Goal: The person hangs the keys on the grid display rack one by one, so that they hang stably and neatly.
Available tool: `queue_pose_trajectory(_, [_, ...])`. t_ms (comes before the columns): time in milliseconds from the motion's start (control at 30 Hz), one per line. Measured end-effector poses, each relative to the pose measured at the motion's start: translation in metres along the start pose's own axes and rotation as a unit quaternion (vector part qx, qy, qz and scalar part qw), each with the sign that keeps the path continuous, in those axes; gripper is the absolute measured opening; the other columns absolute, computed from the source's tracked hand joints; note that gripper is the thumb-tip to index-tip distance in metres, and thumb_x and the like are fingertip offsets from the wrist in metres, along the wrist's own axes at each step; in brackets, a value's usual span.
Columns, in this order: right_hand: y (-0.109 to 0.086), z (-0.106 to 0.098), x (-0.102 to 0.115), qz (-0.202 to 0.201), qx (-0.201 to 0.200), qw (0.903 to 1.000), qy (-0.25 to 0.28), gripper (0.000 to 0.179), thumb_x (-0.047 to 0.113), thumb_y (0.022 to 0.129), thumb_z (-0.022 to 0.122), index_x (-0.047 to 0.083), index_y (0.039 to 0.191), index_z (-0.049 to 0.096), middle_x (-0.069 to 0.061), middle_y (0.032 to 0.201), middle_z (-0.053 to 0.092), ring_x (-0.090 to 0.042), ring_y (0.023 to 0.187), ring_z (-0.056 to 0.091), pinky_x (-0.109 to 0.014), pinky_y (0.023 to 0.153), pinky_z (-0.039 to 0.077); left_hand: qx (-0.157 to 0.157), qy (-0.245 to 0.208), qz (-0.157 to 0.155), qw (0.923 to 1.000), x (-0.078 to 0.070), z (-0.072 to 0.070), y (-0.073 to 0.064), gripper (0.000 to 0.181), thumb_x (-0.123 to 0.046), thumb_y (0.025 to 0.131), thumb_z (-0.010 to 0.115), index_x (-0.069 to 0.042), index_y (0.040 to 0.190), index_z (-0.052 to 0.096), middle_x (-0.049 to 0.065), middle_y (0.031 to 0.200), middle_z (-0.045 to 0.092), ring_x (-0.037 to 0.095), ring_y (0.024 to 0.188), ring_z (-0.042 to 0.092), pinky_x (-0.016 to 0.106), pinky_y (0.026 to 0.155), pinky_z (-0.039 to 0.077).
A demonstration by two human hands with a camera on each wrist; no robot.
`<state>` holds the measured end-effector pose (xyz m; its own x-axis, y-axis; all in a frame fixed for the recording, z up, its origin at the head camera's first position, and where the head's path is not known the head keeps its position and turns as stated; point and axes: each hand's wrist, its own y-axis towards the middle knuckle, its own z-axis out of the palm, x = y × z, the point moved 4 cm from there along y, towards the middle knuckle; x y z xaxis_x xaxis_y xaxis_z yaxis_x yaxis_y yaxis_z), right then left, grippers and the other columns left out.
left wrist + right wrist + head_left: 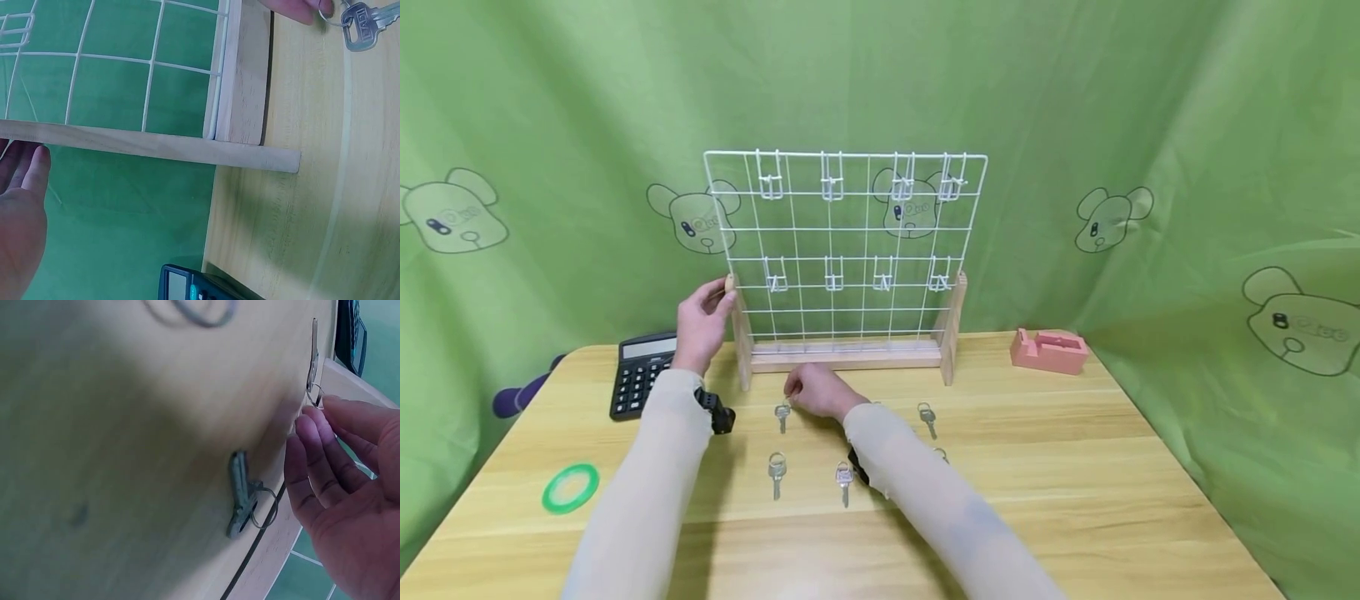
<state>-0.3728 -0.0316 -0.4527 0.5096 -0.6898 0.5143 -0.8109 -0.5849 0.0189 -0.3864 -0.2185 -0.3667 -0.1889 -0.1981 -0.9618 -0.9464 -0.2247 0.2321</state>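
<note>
Left hand: grips slanted pale wooden post
Right hand: pinches round silver metal ring — right-wrist view clear, head view obscured

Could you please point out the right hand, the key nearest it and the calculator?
Right hand [823,392]: head view, back of the hand.
Nearest key [782,413]: head view, on its head.
Calculator [640,377]: head view, on its buttons.

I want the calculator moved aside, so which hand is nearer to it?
Left. The left hand is close beside the calculator, at the left wooden post; the right hand is farther off, at a key.
</note>
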Motion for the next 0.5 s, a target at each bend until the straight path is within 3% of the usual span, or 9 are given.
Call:
queue_pose_trajectory(333, [0.0016, 0.0047, 0.0058, -0.018, 0.001, 0.9997, -0.017, 0.014, -0.001, 0.088, 0.065, 0.01, 0.091, 0.074, 0.005, 0.085, 0.068, -0.009, 0.084, 0.061, -0.017, 0.08, 0.051, -0.012, 0.014, -0.004, 0.9998, 0.0029, 0.0001, 0.002, 0.046, -0.024, 0.1, 0.057, -0.005, 0.142, 0.048, 0.014, 0.141, 0.051, 0.025, 0.128, 0.049, 0.032, 0.108, 0.041])
queue_pose_trajectory(500, [-0.0011, 0.0045, 0.0081, -0.024, 0.005, 0.9996, 0.017, 0.011, -0.001, 0.089, 0.065, 0.007, 0.092, 0.072, 0.005, 0.081, 0.066, -0.007, 0.077, 0.061, -0.016, 0.075, 0.051, -0.017, 0.015, -0.006, 0.9997, 0.0029, 0.0014, 0.0025, 0.045, -0.024, 0.101, 0.057, -0.005, 0.141, 0.049, 0.014, 0.14, 0.052, 0.025, 0.126, 0.05, 0.032, 0.107, 0.042])
